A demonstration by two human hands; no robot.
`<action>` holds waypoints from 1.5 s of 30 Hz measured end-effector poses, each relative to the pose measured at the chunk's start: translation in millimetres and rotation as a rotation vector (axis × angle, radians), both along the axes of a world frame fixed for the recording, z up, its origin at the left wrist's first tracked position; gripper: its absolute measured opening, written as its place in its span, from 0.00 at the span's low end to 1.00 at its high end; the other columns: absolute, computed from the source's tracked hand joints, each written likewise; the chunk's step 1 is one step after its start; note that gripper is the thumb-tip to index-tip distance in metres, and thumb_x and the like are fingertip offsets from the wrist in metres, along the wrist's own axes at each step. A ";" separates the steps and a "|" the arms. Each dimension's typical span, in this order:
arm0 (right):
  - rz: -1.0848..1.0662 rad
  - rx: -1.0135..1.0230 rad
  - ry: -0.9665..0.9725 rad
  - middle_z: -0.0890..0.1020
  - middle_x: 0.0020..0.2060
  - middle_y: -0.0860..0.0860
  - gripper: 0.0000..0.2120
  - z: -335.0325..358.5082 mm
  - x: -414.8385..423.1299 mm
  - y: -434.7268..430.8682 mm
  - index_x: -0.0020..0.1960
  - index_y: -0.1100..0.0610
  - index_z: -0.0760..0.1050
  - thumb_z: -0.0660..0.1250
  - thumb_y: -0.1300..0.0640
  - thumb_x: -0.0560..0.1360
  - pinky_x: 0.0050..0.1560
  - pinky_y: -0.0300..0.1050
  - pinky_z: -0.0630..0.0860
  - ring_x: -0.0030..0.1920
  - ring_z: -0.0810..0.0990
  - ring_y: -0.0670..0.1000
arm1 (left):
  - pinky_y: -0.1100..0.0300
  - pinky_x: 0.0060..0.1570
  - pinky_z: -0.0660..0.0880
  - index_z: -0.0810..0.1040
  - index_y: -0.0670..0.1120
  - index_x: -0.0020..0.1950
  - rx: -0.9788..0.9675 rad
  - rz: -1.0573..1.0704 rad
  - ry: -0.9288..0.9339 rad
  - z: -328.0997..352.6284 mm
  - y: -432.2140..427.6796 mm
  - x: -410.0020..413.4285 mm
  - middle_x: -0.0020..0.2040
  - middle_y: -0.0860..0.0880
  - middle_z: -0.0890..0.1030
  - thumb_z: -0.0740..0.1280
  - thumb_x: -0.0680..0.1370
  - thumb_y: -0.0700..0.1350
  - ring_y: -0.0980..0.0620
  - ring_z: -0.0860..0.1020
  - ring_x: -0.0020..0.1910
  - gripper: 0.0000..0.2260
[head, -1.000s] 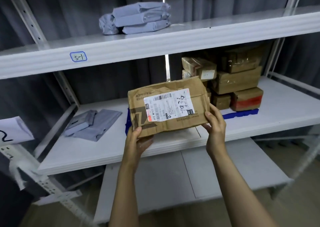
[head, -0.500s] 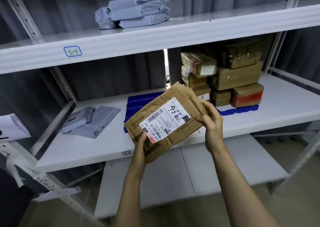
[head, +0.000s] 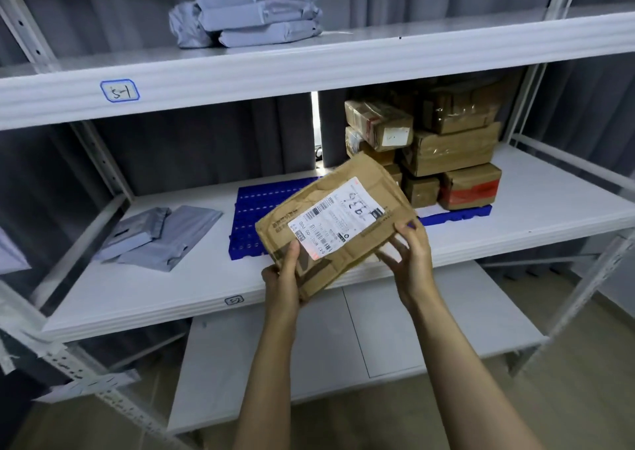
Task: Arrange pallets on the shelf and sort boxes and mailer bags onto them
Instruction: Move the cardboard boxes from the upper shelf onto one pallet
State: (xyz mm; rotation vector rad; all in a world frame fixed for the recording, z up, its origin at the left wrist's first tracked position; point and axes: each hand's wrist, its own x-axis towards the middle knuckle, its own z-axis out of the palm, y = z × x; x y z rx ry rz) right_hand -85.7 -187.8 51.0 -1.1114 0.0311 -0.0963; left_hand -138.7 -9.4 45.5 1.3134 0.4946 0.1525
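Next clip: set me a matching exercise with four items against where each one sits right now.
Items:
1 brown parcel
2 blue pallet
3 cardboard boxes
4 stuffed grey mailer bags

Places:
A on the top shelf
B stacked on the pallet's right part
C held by the left hand and right hand
D lying flat on the middle shelf

Pairs: 1-C, 2-D, 3-B, 4-A

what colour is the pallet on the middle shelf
Deep blue, with rows of small holes. The pallet shows best in the head view, the only one.
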 end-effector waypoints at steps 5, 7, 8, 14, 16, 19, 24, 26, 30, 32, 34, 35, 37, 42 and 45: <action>0.173 0.010 0.070 0.84 0.50 0.46 0.37 -2.2 -5.6 13.6 0.72 0.49 0.63 0.70 0.45 0.66 0.46 0.50 0.80 0.54 0.82 0.49 | 0.53 0.37 0.81 0.68 0.47 0.69 -0.116 -0.022 0.024 3.3 -33.4 3.8 0.58 0.44 0.80 0.66 0.56 0.75 0.45 0.82 0.51 0.49; 0.214 -0.021 0.058 0.84 0.52 0.46 0.35 -3.4 -6.8 14.5 0.71 0.49 0.65 0.70 0.44 0.67 0.44 0.49 0.81 0.53 0.83 0.48 | 0.56 0.35 0.81 0.66 0.45 0.70 -0.093 -0.029 -0.005 3.2 -41.7 5.0 0.58 0.44 0.80 0.68 0.60 0.71 0.46 0.82 0.51 0.46; 0.218 -0.042 0.052 0.83 0.55 0.47 0.34 -4.0 -7.0 14.5 0.71 0.49 0.65 0.70 0.44 0.67 0.44 0.49 0.81 0.54 0.83 0.48 | 0.57 0.36 0.81 0.65 0.45 0.70 -0.061 -0.035 -0.024 2.8 -44.5 5.2 0.59 0.44 0.79 0.69 0.61 0.69 0.47 0.81 0.51 0.45; 0.144 -0.096 0.057 0.83 0.55 0.52 0.40 -11.1 3.2 0.8 0.69 0.49 0.67 0.72 0.41 0.60 0.44 0.47 0.80 0.52 0.83 0.50 | 0.50 0.53 0.76 0.67 0.51 0.68 -0.002 -0.146 0.011 0.8 -33.0 5.5 0.57 0.48 0.81 0.67 0.60 0.74 0.48 0.81 0.53 0.44; 0.162 -0.122 0.065 0.84 0.53 0.51 0.42 -12.2 8.9 -7.5 0.68 0.51 0.68 0.71 0.39 0.57 0.45 0.46 0.78 0.51 0.83 0.49 | 0.51 0.55 0.74 0.70 0.53 0.67 0.019 -0.115 -0.005 -1.9 -18.9 8.7 0.57 0.48 0.81 0.67 0.61 0.75 0.48 0.79 0.56 0.41; 0.232 -0.169 0.092 0.84 0.52 0.52 0.35 -15.1 19.8 -17.4 0.65 0.54 0.72 0.69 0.41 0.62 0.47 0.48 0.79 0.48 0.84 0.50 | 0.50 0.60 0.75 0.70 0.54 0.70 0.058 -0.206 -0.024 -1.0 -11.0 12.1 0.61 0.51 0.81 0.69 0.59 0.75 0.51 0.79 0.59 0.44; 0.348 -0.199 0.095 0.84 0.54 0.54 0.35 -12.4 41.6 -27.8 0.63 0.54 0.75 0.69 0.37 0.61 0.63 0.61 0.73 0.56 0.82 0.56 | 0.49 0.58 0.76 0.74 0.54 0.64 -0.004 -0.258 -0.036 3.8 -30.1 18.2 0.56 0.53 0.83 0.69 0.65 0.62 0.51 0.80 0.57 0.29; 0.373 -0.227 0.080 0.83 0.55 0.52 0.36 -9.1 51.0 -32.7 0.64 0.53 0.74 0.69 0.35 0.62 0.63 0.60 0.74 0.56 0.82 0.55 | 0.52 0.52 0.77 0.76 0.54 0.63 -0.033 -0.200 -0.049 2.5 -38.2 23.4 0.55 0.52 0.83 0.68 0.70 0.59 0.50 0.80 0.56 0.22; 0.437 -0.271 0.058 0.83 0.57 0.51 0.36 -1.3 67.7 -42.7 0.65 0.51 0.74 0.69 0.34 0.64 0.64 0.61 0.73 0.58 0.81 0.54 | 0.50 0.53 0.77 0.76 0.53 0.61 -0.107 -0.069 -0.069 5.4 -56.4 35.0 0.55 0.50 0.83 0.69 0.69 0.57 0.49 0.79 0.57 0.21; 0.445 -0.299 0.047 0.82 0.58 0.51 0.40 3.2 76.6 -49.4 0.67 0.52 0.73 0.70 0.30 0.61 0.63 0.58 0.74 0.58 0.81 0.53 | 0.48 0.54 0.78 0.76 0.53 0.62 -0.131 -0.021 -0.094 7.7 -67.1 42.8 0.56 0.49 0.83 0.68 0.70 0.57 0.48 0.79 0.58 0.21; 0.459 -0.325 0.046 0.82 0.58 0.51 0.45 7.1 85.7 -55.5 0.67 0.52 0.72 0.70 0.27 0.58 0.61 0.55 0.76 0.57 0.81 0.51 | 0.46 0.55 0.78 0.78 0.54 0.59 -0.161 0.017 -0.123 11.4 -78.6 50.4 0.54 0.50 0.84 0.64 0.76 0.55 0.48 0.79 0.57 0.14; 0.477 -0.339 0.040 0.82 0.57 0.51 0.46 9.8 90.3 -59.1 0.68 0.51 0.72 0.70 0.27 0.57 0.61 0.54 0.77 0.56 0.82 0.51 | 0.45 0.56 0.77 0.78 0.55 0.58 -0.177 0.032 -0.134 14.1 -85.5 54.0 0.53 0.50 0.84 0.63 0.77 0.54 0.48 0.80 0.56 0.12; 0.514 -0.365 0.024 0.83 0.56 0.50 0.45 12.0 100.5 -65.8 0.68 0.51 0.71 0.69 0.28 0.58 0.60 0.52 0.77 0.55 0.82 0.51 | 0.44 0.56 0.78 0.77 0.56 0.59 -0.200 0.053 -0.149 19.2 -98.1 60.1 0.52 0.51 0.84 0.61 0.78 0.54 0.48 0.80 0.55 0.12; 0.551 -0.395 0.038 0.82 0.57 0.52 0.43 15.4 120.5 -74.3 0.68 0.51 0.71 0.69 0.32 0.58 0.56 0.50 0.79 0.55 0.82 0.52 | 0.51 0.51 0.77 0.76 0.54 0.60 -0.195 0.092 -0.144 27.5 -110.7 69.0 0.52 0.51 0.84 0.61 0.78 0.56 0.50 0.80 0.54 0.13; 0.577 -0.427 0.015 0.82 0.56 0.51 0.38 19.7 128.3 -75.2 0.67 0.51 0.71 0.68 0.34 0.62 0.50 0.45 0.80 0.54 0.82 0.52 | 0.50 0.56 0.75 0.77 0.54 0.57 -0.198 0.082 -0.157 31.4 -110.4 74.5 0.51 0.51 0.85 0.60 0.78 0.54 0.50 0.80 0.55 0.11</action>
